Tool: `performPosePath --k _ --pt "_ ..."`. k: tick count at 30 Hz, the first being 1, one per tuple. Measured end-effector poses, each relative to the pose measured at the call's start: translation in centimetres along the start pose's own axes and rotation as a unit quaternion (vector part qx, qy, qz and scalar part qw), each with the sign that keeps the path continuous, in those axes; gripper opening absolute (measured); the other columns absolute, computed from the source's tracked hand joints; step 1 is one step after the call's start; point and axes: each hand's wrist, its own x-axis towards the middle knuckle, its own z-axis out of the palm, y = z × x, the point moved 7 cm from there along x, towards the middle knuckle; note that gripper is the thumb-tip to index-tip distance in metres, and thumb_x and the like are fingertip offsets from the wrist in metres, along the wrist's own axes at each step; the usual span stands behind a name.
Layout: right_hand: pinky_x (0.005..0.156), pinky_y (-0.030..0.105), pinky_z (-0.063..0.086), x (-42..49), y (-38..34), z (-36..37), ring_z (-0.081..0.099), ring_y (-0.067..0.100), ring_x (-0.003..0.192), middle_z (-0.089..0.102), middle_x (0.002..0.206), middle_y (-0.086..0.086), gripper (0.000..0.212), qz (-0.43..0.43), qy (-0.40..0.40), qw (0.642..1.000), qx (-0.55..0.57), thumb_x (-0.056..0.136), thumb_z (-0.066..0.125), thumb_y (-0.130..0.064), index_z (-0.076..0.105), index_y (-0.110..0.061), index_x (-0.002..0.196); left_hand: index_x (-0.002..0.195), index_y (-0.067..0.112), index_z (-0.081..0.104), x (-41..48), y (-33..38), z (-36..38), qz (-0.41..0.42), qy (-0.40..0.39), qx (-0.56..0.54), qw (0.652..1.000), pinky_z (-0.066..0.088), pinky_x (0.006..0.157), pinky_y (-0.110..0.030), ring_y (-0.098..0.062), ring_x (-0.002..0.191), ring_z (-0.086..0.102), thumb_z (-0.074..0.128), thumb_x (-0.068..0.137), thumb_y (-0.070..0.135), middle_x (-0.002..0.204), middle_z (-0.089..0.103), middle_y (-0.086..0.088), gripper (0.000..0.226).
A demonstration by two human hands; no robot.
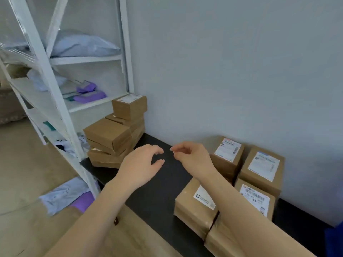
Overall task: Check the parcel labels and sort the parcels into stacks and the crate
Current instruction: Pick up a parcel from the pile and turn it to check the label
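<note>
L hand (141, 164) & R hand (191, 157) are hovering empty, loosely curled, over bench (159, 190). Four parcels (263, 168) at R are lying label-up.

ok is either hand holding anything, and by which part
Nothing is held: the left hand and right hand hover above the black tabletop, fingers loosely curled and empty.

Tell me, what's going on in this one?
A person is sorting brown parcels on a dark table. The left hand and right hand hover over its middle, fingers loosely curled, holding nothing. An uneven stack stands left, beside the white shelf; labelled parcels sit grouped right.
</note>
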Motion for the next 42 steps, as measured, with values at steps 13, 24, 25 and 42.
performPosePath --k 13,24,25,42 --pt "0.082 0.019 0.040 17.1 -3.7 5.9 0.057 0.007 0.099 0.063 0.104 -0.008 0.020 0.012 -0.043 0.997 0.062 0.090 0.056 -0.011 0.067 -0.026 0.096 0.127 0.033 0.053 14.1 -10.8 -3.8 -0.045 0.067 0.004 0.997 0.041 0.091 -0.021 -0.005 0.116 0.049 0.054 0.093 0.037 0.129 0.052 0.015 0.034" --pt "0.082 0.024 0.038 29.0 -3.4 11.3 0.050 0.010 0.100 0.056 0.119 -0.002 0.036 0.108 -0.022 0.987 0.116 0.090 0.060 -0.025 0.054 -0.026 0.125 0.136 0.025 0.047 25.9 -20.3 -5.5 -0.043 0.108 -0.052 0.992 0.030 0.103 -0.024 -0.012 0.131 0.035 0.060 0.090 0.027 0.145 0.036 0.007 0.048" --pt "0.083 0.024 0.036 30.4 -3.4 12.2 0.048 0.010 0.101 0.054 0.125 -0.001 0.041 0.125 -0.015 0.984 0.125 0.090 0.060 -0.028 0.050 -0.027 0.130 0.137 0.025 0.045 27.5 -21.6 -5.8 -0.041 0.104 -0.063 0.992 0.029 0.101 -0.023 -0.012 0.130 0.036 0.061 0.090 0.025 0.144 0.037 0.006 0.050" --pt "0.079 0.039 0.056 40.5 0.9 21.8 0.063 0.025 0.100 0.064 0.115 0.008 0.084 0.330 0.036 0.871 0.362 0.073 0.076 -0.045 0.034 -0.023 0.142 0.139 0.023 0.041 39.1 -32.3 -0.5 -0.191 -0.112 -0.411 0.884 0.052 0.086 -0.033 -0.016 0.103 0.061 0.061 0.090 0.035 0.133 0.053 0.001 0.055"
